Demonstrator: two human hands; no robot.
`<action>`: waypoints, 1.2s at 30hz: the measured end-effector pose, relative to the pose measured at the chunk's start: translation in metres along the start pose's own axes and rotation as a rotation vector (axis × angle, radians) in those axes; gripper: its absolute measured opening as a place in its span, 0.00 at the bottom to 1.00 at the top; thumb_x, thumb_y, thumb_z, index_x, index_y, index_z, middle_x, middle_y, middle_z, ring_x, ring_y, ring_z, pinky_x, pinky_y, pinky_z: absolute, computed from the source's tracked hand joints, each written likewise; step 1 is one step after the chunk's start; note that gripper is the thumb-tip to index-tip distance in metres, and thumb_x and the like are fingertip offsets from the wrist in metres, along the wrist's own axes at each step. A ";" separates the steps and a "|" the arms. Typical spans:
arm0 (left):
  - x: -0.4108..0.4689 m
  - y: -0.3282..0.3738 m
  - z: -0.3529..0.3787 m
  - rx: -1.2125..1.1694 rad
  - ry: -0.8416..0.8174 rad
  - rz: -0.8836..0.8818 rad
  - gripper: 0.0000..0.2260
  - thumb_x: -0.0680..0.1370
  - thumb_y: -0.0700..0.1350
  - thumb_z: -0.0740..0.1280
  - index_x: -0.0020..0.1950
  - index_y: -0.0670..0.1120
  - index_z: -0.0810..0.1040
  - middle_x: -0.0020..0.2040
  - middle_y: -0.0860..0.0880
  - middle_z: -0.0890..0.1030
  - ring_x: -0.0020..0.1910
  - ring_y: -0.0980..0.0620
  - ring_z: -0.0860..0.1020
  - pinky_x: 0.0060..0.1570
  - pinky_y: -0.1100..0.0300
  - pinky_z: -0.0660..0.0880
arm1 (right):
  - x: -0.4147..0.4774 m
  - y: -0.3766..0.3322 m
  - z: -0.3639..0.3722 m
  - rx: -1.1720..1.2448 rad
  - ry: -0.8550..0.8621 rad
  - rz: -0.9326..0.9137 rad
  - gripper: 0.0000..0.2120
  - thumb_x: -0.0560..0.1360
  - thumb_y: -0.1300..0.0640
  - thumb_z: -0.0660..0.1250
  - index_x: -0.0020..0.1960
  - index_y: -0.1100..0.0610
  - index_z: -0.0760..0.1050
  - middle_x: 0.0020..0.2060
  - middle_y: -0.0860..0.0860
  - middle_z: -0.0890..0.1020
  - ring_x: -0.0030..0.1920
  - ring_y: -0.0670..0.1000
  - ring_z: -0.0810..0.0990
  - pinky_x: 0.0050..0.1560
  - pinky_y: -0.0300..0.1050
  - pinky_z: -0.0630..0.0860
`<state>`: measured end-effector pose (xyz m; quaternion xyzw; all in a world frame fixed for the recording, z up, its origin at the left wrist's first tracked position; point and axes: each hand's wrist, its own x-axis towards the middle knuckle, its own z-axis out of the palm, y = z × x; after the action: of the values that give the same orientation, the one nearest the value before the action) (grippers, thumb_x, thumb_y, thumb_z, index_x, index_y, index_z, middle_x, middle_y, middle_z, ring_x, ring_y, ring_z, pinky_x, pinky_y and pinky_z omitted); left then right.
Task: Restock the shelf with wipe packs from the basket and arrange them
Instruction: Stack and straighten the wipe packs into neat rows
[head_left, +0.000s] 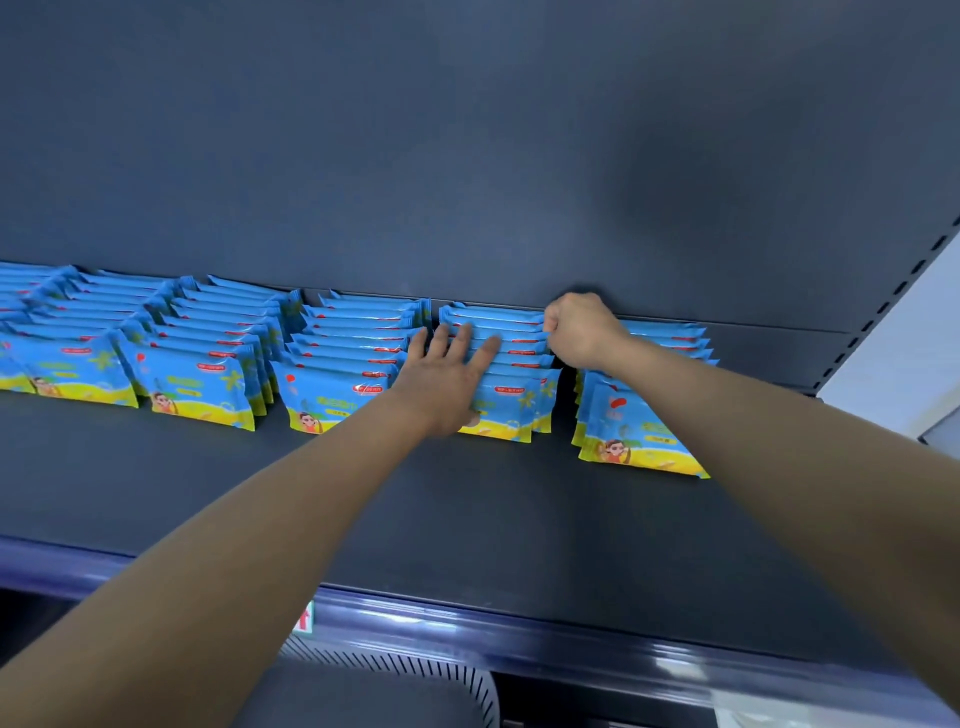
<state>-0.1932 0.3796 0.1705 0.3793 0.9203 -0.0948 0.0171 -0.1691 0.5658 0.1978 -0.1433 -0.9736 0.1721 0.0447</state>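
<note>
Blue and yellow wipe packs stand upright in several rows on the dark shelf (467, 509). My left hand (447, 374) lies flat with straight fingers on the top edges of one row of packs (514, 410). My right hand (576, 327) is curled at the right rear end of that same row, its fingers gripping the back packs (498, 314) near the shelf's back wall. To the right stands another row (639, 431), partly hidden by my right forearm. The basket is out of view.
More rows of packs (197, 384) fill the shelf to the left. The shelf's glossy front rail (519, 629) runs across the bottom. A slotted upright (893, 301) bounds the shelf at the right. A dark vented object (395, 675) sits below the rail.
</note>
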 end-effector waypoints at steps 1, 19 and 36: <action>0.000 0.000 0.000 0.000 0.001 0.002 0.42 0.76 0.55 0.64 0.76 0.50 0.36 0.77 0.42 0.42 0.76 0.40 0.43 0.73 0.43 0.42 | 0.001 0.001 -0.001 -0.001 -0.006 -0.005 0.12 0.70 0.71 0.57 0.48 0.69 0.78 0.49 0.63 0.81 0.52 0.62 0.79 0.51 0.52 0.79; 0.001 0.003 -0.001 0.009 0.001 -0.015 0.43 0.75 0.54 0.66 0.76 0.47 0.36 0.77 0.41 0.42 0.75 0.39 0.43 0.73 0.43 0.42 | 0.001 0.008 -0.006 0.216 0.024 0.002 0.06 0.72 0.69 0.66 0.45 0.70 0.81 0.48 0.63 0.83 0.50 0.57 0.82 0.48 0.46 0.79; 0.003 0.010 -0.005 0.089 0.032 -0.023 0.44 0.73 0.63 0.63 0.76 0.45 0.40 0.76 0.39 0.47 0.74 0.36 0.49 0.71 0.40 0.50 | -0.041 -0.018 -0.031 0.025 -0.221 0.053 0.09 0.71 0.67 0.66 0.50 0.66 0.80 0.39 0.57 0.81 0.35 0.51 0.79 0.40 0.43 0.79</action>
<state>-0.1879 0.3899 0.1731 0.3706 0.9196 -0.1295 -0.0156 -0.1308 0.5478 0.2310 -0.1484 -0.9662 0.2002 -0.0654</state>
